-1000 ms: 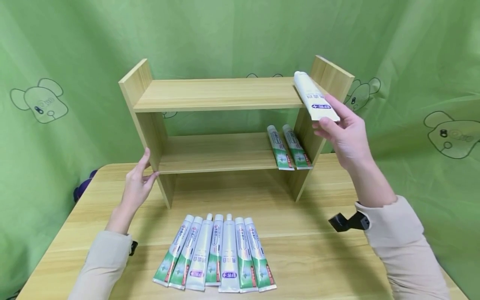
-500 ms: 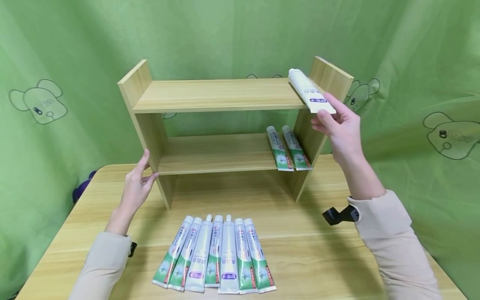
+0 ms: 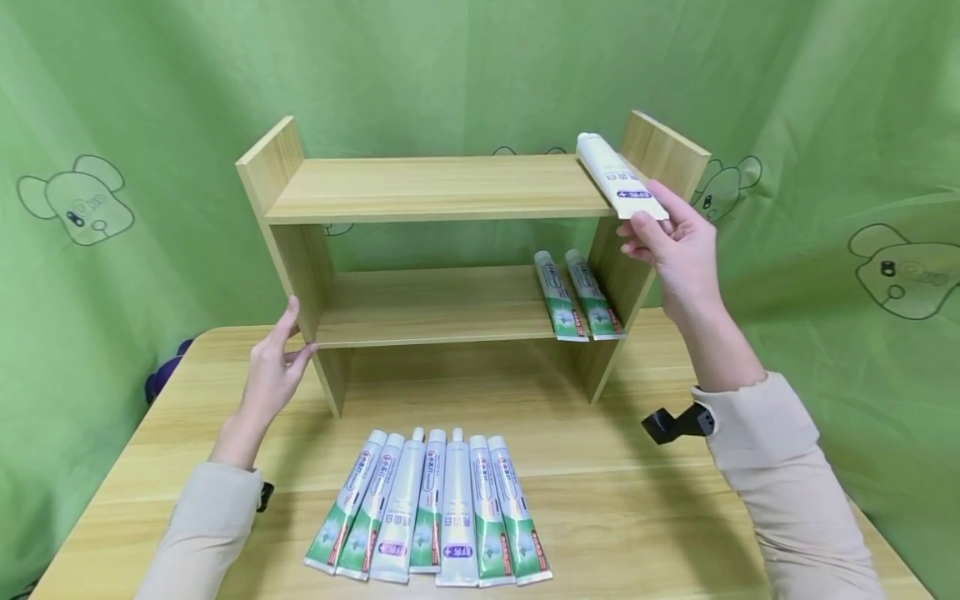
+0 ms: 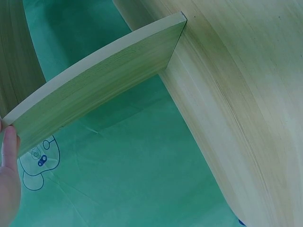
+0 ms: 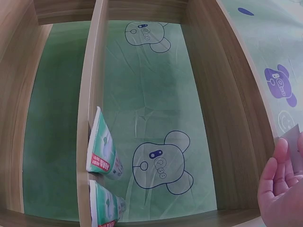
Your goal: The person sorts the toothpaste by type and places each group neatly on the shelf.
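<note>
My right hand [image 3: 678,246] pinches the flat end of a white toothpaste tube [image 3: 618,179] with purple print. The tube lies over the right end of the top board of a wooden shelf [image 3: 450,187], its cap pointing to the back. Whether it touches the board I cannot tell. In the right wrist view the fingers of this hand [image 5: 284,184] show at the right edge. My left hand [image 3: 273,371] grips the shelf's left side panel where the middle board meets it. Two green-and-white toothpaste tubes [image 3: 562,296] lie side by side at the right end of the middle board.
On the wooden table [image 3: 615,500] in front of the shelf, several toothpaste tubes [image 3: 431,508] lie in a fanned row, some green and white, some white with purple print. A green curtain [image 3: 450,75] hangs behind. A dark purple object [image 3: 167,371] sits beyond the table's left edge.
My right hand has moved left and slightly up with the white toothpaste tube, bringing it further over the top board. The left hand stays on the side panel.
</note>
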Tool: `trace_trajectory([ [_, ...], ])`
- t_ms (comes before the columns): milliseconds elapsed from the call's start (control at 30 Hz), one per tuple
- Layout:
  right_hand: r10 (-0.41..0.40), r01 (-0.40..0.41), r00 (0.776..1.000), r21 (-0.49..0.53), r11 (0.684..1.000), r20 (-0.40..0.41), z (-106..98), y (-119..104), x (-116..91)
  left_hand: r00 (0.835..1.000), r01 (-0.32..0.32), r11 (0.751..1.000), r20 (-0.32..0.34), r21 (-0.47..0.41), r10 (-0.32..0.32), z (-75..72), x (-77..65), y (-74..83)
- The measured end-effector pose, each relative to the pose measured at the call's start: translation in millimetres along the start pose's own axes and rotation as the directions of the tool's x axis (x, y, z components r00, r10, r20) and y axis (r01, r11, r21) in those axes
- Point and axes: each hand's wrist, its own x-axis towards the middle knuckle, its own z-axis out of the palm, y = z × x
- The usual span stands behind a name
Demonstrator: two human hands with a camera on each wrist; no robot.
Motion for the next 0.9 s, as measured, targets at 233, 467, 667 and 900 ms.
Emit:
trace_trajectory([
  [233,0.032,-0.032,0.999,0.011,0.999,-0.005,0.2,-0.1,1.3,1.000,0.006,1.000,0.002,0.003,-0.006,-0.6,-0.4,0.5],
  [467,0.043,-0.043,0.999,-0.003,0.999,-0.025,1.2,0.7,1.9,1.000,0.003,1.000,-0.001,0.012,-0.003,-0.8,-0.5,-0.3],
  [667,0.061,-0.061,0.998,0.053,0.997,0.002,0.4,3.3,1.7,1.000,-0.002,1.000,-0.007,0.018,0.002,-0.6,-2.0,-0.9],
  [900,0.075,-0.095,0.993,0.232,0.968,0.093,-6.4,5.7,-6.3,1.000,0.000,1.000,0.001,0.010,0.000,0.0,-0.4,-0.6],
])
